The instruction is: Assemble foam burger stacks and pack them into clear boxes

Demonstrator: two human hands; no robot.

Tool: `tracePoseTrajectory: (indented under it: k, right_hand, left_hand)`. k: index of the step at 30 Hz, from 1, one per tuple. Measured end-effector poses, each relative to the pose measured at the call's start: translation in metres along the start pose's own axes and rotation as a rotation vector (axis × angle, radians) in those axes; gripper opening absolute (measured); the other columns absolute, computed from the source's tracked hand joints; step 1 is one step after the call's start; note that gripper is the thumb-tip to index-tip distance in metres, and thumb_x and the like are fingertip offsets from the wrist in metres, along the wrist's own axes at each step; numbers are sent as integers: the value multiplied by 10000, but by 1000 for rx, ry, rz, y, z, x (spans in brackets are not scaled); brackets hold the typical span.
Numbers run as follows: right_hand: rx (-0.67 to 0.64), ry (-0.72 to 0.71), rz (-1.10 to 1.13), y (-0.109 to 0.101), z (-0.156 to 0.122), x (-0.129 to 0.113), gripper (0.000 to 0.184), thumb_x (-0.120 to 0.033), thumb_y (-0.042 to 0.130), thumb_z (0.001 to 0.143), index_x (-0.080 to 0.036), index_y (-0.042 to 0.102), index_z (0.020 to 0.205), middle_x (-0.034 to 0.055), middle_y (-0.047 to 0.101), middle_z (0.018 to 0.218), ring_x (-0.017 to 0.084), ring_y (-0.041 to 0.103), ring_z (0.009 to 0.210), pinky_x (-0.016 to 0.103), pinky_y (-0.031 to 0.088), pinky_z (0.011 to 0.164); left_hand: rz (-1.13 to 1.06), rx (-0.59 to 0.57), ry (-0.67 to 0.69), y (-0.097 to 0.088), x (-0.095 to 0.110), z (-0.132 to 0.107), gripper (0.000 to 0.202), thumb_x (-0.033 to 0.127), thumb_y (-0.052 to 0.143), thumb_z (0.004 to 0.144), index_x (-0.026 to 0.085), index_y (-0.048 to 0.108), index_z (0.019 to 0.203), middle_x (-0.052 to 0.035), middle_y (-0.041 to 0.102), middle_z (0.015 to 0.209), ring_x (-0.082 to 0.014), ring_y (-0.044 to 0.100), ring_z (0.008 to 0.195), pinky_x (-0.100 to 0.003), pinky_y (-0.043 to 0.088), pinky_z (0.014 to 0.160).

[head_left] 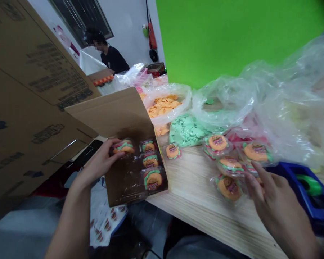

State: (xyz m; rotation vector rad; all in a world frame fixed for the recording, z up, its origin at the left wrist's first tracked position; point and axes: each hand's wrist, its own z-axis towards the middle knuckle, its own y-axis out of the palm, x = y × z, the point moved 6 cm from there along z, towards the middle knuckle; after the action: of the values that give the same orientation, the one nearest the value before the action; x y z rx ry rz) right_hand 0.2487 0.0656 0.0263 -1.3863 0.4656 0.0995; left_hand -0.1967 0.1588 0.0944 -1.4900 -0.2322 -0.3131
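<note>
Wood table (pixel 197 190): left hand (pixel 98 162) pinching burger packet (pixel 123 146); right hand (pixel 272 201) spread beside second packet (pixel 229 187).

a cardboard tray (pixel 111 117) of packets (pixel 152 180) sits at the left end of the table (pixel 194 187); loose packets (pixel 228 187) lie right of it, bags (pixel 164 104) behind them, a tape dispenser (pixel 305 190) far right.

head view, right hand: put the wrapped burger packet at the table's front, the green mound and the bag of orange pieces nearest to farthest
1. Wrapped burger packet: on the table, just left of the right hand.
2. Green crumbly mound: farther back and left on the table.
3. Clear bag of orange pieces: farthest, behind and left of the mound.
</note>
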Motion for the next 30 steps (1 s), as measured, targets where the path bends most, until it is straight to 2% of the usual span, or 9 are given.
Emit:
tracePoseTrajectory:
  k: [5, 9, 13, 16, 20, 23, 25, 28, 30]
  right_hand:
    - [-63, 82, -15, 19, 2, -5, 690, -608, 276, 869, -101, 451, 1304, 213, 621, 1063, 375, 607, 998, 497, 490, 806]
    - [-23, 125, 90, 24, 5, -16, 718, -601, 430, 820, -137, 355, 1362, 203, 603, 1093, 390, 584, 1007, 514, 479, 783]
    - [114, 106, 286, 25, 7, -22, 656, -479, 562, 782, -83, 442, 1292, 227, 529, 1109, 381, 530, 1013, 549, 431, 834]
    - [159, 71, 381, 30, 5, -21, 560, -396, 568, 792, -103, 476, 1260, 183, 485, 1137, 323, 490, 1078, 492, 414, 913]
    - [189, 68, 472, 35, -1, -14, 442, -313, 510, 846, -155, 477, 1257, 123, 461, 1126, 216, 557, 980, 408, 455, 917]
    - [206, 45, 543, 38, -5, -11, 382, -282, 506, 857, -188, 498, 1228, 105, 465, 1132, 175, 597, 880, 396, 481, 895]
    - [212, 12, 575, 39, -5, -12, 368, -272, 534, 842, -192, 504, 1200, 107, 507, 1125, 208, 581, 956, 421, 476, 903]
    - [213, -50, 609, 38, -3, -15, 351, -235, 542, 835, -186, 487, 1178, 117, 555, 1122, 241, 551, 1042, 451, 470, 907]
    - [214, -96, 624, 35, -6, -17, 351, -211, 546, 831, -192, 475, 1175, 121, 558, 1139, 253, 538, 1079, 478, 457, 922]
  left_hand:
    - [174, -141, -38, 43, -13, 31, 359, 373, 542, 734, 175, 592, 1029, -92, 609, 996, -258, 592, 957, -355, 461, 853]
    - [333, -63, -129, 59, -8, 28, 508, 296, 531, 750, 118, 495, 1224, -205, 518, 1140, -369, 543, 1049, -479, 428, 865]
    - [388, 30, -164, 57, 4, 15, 645, 281, 498, 791, 34, 311, 1356, -316, 330, 1320, -427, 509, 1099, -517, 422, 861]
    - [340, 184, -122, 44, 31, 0, 587, 359, 449, 840, 58, 358, 1336, -280, 230, 1406, -448, 318, 1270, -561, 314, 980]
    - [-222, 363, 127, 49, 108, -36, 360, 355, 459, 867, 186, 510, 1181, -108, 553, 1171, -254, 502, 1131, -406, 364, 1003]
    - [-697, -18, 132, 112, 173, -49, 266, 331, 489, 857, 215, 570, 1082, -76, 583, 1147, -205, 540, 1075, -348, 413, 943]
    - [-1004, -266, -80, 165, 200, -49, 435, 350, 587, 794, 210, 506, 1198, -97, 547, 1230, -210, 544, 1082, -337, 425, 923]
    - [-1109, -395, -180, 213, 224, -36, 430, 461, 516, 819, 153, 530, 1118, -114, 649, 1013, -200, 634, 859, -318, 499, 744]
    - [-1140, -411, -204, 222, 226, -29, 454, 528, 481, 815, 143, 526, 1052, -103, 661, 927, -194, 643, 800, -304, 504, 689]
